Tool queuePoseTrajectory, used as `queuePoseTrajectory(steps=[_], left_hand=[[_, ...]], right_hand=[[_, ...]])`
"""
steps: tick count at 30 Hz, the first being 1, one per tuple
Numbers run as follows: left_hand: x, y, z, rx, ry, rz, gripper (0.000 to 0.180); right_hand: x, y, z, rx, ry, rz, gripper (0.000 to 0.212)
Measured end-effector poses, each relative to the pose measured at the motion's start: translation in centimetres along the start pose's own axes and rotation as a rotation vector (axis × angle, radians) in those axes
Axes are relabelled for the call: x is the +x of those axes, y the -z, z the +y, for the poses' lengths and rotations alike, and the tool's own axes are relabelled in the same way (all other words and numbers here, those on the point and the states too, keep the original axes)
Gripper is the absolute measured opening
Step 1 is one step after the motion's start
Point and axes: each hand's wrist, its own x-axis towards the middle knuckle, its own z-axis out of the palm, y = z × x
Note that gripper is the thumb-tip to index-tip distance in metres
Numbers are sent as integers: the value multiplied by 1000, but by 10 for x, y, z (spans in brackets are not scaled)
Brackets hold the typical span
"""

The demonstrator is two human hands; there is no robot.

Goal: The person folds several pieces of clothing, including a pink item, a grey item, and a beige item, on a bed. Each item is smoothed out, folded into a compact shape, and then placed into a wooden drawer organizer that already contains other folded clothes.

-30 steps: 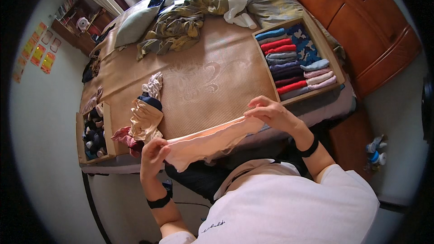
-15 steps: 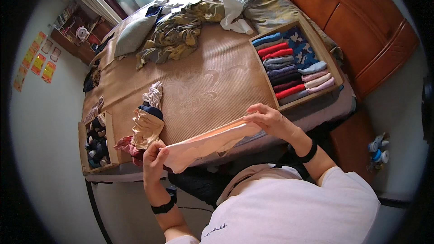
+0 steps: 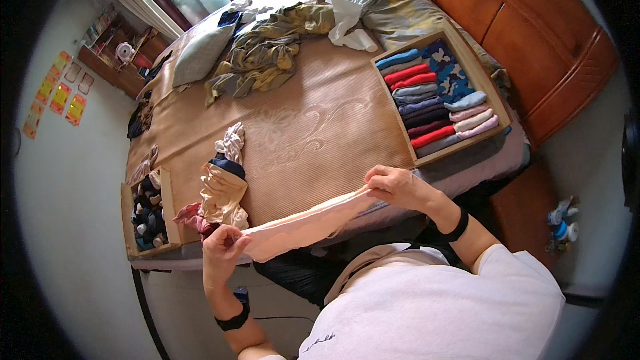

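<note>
A pair of pale pink underpants is stretched wide between my hands, just in front of the bed's near edge. My left hand pinches one end of its top edge between thumb and fingers. At the other end, my right hand grips the fabric, fingers curled over it. Beyond my left hand lies a loose pile of clothes with a beige piece, a dark blue one and a dusky red one. Past my right hand stands a wooden box of clothes folded into rows.
At the near left sits a smaller wooden box of dark rolled items. Crumpled green-yellow bedding and a grey pillow lie across the mat-covered bed. A carved wooden headboard borders the right side.
My left hand has moved slightly left and down, and my right hand slightly down. The underpants are pulled flatter and straighter between them. The view has shifted a little.
</note>
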Motion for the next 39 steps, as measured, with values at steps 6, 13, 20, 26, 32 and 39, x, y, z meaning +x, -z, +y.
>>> queuePoseTrajectory(steps=[6, 13, 20, 26, 32, 39], left_hand=[[-13, 14, -1, 281, 122, -11, 22], [46, 37, 18, 341, -163, 299, 19], [238, -76, 48, -45, -482, 222, 24], [259, -209, 9, 280, -523, 47, 50], [161, -250, -98, 714, -237, -141, 61], [87, -214, -149, 731, -77, 1, 55]], right_hand=[[1, 5, -10, 352, -83, -207, 16], [3, -17, -33, 838, -324, -128, 17], [-6, -24, 2, 1055, -747, 182, 34], [-62, -54, 81, 968, -1155, 416, 25], [-99, -76, 103, 830, -1209, 388, 35], [-113, -67, 96, 825, -1123, 30, 35]])
